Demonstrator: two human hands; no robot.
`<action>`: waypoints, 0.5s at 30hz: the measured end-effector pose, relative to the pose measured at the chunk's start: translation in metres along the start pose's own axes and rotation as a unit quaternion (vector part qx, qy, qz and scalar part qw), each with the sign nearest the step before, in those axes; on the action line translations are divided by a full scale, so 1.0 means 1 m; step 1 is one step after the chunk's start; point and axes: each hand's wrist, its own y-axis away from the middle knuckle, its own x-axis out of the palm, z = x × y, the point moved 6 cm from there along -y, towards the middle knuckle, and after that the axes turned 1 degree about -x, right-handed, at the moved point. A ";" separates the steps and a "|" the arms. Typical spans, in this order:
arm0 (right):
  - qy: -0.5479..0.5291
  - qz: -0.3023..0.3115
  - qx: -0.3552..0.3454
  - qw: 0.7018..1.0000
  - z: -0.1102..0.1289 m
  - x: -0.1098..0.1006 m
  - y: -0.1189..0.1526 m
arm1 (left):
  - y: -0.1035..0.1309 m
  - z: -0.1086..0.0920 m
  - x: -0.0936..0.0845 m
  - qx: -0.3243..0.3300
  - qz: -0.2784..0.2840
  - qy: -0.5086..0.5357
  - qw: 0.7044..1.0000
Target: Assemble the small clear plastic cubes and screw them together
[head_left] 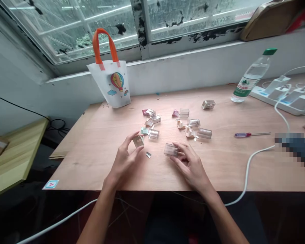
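Note:
My left hand [128, 150] grips a small beige, block-shaped plastic piece [138, 141] between thumb and fingers. Between my two hands a tiny metal part [148, 155] lies on the wooden table [91, 162]. A clear, box-like plastic case [170, 149] is held by the fingertips of my right hand [186, 159], low over the tabletop or resting on it; I cannot tell which. Just beyond my left hand are a mint-green piece [144, 130] and another clear case [154, 134]. Past my right hand, a peach piece [189, 132] lies beside a clear case [204, 133].
More clear cases with pink and peach pieces lie farther back, with one unsplit case [208, 104] apart from them. To the right are a screwdriver [244, 135], a water bottle [249, 79], a power strip [266, 96] and a white cable [247, 173]. A white bag [99, 81] stands back left.

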 end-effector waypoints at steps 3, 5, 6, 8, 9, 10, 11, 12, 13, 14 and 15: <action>0.032 0.008 -0.010 0.999 0.001 0.002 0.000 | 0.004 0.010 -0.001 -0.038 -0.003 0.034 0.999; 0.076 0.020 -0.027 0.997 0.005 0.006 0.000 | 0.008 0.019 0.002 -0.076 0.011 0.057 0.995; 0.095 0.028 -0.037 0.994 0.007 0.010 -0.001 | 0.010 0.023 0.004 -0.091 0.015 0.054 0.994; 0.112 0.053 -0.053 0.991 0.013 0.019 -0.001 | 0.014 0.029 0.005 -0.106 0.009 0.020 0.994; 0.113 0.068 -0.058 0.990 0.015 0.024 0.000 | 0.015 0.032 0.004 -0.107 0.000 0.000 0.994; 0.113 0.084 -0.061 0.988 0.017 0.030 0.000 | 0.016 0.034 0.003 -0.105 -0.010 -0.017 0.994; 0.117 0.099 -0.064 0.986 0.019 0.036 0.000 | 0.016 0.036 0.002 -0.101 -0.019 -0.030 0.994; 0.126 0.110 -0.068 0.983 0.021 0.042 0.001 | 0.017 0.038 0.001 -0.096 -0.026 -0.038 0.994; 0.141 0.117 -0.072 0.980 0.023 0.047 0.000 | 0.016 0.039 0.001 -0.091 -0.029 -0.046 0.994; 0.160 0.118 -0.076 0.977 0.025 0.052 0.000 | 0.016 0.041 0.001 -0.084 -0.029 -0.056 0.994; 0.182 0.117 -0.080 0.973 0.028 0.057 -0.002 | 0.015 0.042 0.001 -0.076 -0.025 -0.067 0.995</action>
